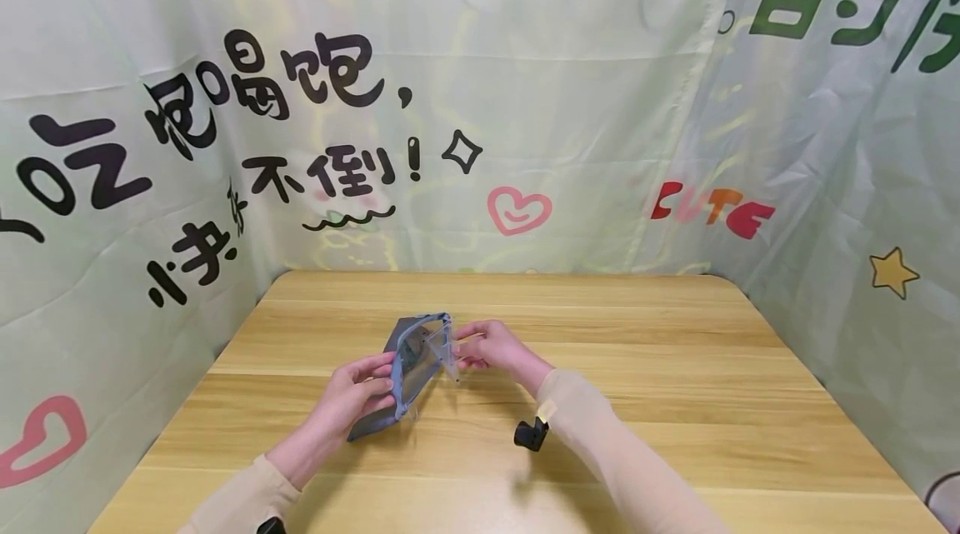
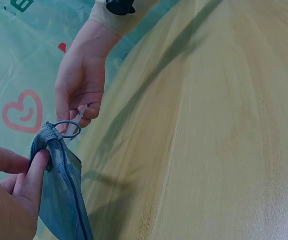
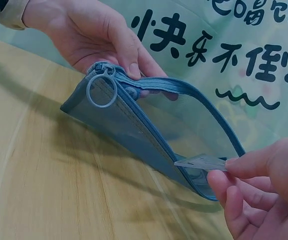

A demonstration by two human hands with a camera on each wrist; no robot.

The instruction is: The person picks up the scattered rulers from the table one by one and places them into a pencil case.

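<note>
A blue-grey zip pouch (image 1: pixel 373 424) with see-through mesh sides is held above the table, its zipped mouth spread apart. My left hand (image 1: pixel 351 391) grips it by one edge near the zip end, thumb on one side and fingers on the other. A round zip pull (image 3: pixel 88 96) hangs at that end. Between thumb and fingers my right hand (image 1: pixel 491 346) pinches a clear plastic set square (image 3: pixel 201 162) at the far end of the mouth. Part of the set square lies within the opening. Something small shows dimly through the pouch; I cannot tell what.
The wooden table (image 1: pixel 637 367) spreads around both hands. A printed cloth (image 1: pixel 585 117) hangs behind it and along the sides. Under the right forearm a small black camera (image 1: pixel 531 434) is fixed at the wrist; another black piece (image 1: pixel 271 526) sits at the left sleeve.
</note>
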